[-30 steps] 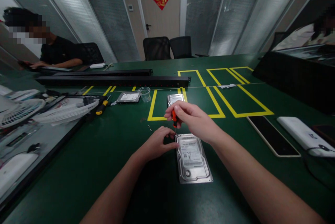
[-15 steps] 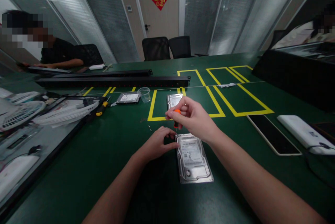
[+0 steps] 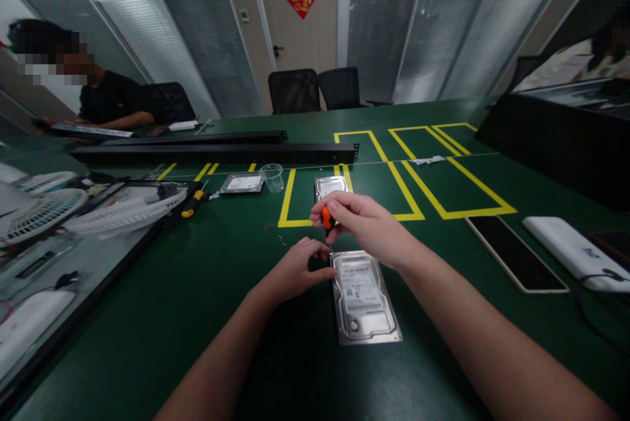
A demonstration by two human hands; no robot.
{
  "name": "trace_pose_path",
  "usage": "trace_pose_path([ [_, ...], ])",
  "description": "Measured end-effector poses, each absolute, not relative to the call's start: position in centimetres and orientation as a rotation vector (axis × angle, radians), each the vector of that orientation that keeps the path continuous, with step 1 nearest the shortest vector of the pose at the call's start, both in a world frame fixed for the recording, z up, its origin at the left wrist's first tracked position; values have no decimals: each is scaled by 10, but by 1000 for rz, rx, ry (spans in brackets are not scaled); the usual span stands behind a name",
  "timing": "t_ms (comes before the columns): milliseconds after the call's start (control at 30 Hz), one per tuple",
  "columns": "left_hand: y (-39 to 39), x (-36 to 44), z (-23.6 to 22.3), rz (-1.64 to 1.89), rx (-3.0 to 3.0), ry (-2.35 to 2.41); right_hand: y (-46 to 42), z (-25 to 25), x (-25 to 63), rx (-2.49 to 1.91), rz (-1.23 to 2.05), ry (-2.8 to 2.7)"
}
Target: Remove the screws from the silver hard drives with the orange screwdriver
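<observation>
A silver hard drive (image 3: pixel 365 300) with a white label lies flat on the green table in front of me. My right hand (image 3: pixel 369 221) is closed around an orange and black screwdriver (image 3: pixel 327 219), held nearly upright with its tip at the drive's far left corner. At that same corner, my left hand (image 3: pixel 295 270) grips the drive's edge, thumb on the top face and fingertips beside the screwdriver tip. Whether a screw sits under the tip is too small to tell. Several tiny screws (image 3: pixel 282 240) lie loose left of the drive.
Beyond my hands are a second hard drive (image 3: pixel 327 185), a third drive (image 3: pixel 241 183) and a clear plastic cup (image 3: pixel 272 177). A yellow-black screwdriver (image 3: pixel 193 203) and fan parts (image 3: pixel 123 211) lie left. A phone (image 3: pixel 514 254) lies right. Black bars (image 3: pixel 216 153) stretch across the back.
My right hand has turned around the screwdriver, and its handle has tilted slightly left. My left hand and the hard drive stay where they were.
</observation>
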State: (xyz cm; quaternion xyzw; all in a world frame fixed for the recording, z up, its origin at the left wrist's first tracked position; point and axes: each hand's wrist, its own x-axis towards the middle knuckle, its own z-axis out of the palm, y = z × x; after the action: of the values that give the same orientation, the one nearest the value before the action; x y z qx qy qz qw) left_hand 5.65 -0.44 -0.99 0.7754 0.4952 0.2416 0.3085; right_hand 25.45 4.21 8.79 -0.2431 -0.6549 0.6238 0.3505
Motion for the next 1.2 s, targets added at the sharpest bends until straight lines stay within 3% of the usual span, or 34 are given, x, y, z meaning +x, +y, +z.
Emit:
trace_pose_path([
  [1200, -4, 57, -10, 634, 2059, 1320, 39, 92, 254, -643, 1606, -1642],
])
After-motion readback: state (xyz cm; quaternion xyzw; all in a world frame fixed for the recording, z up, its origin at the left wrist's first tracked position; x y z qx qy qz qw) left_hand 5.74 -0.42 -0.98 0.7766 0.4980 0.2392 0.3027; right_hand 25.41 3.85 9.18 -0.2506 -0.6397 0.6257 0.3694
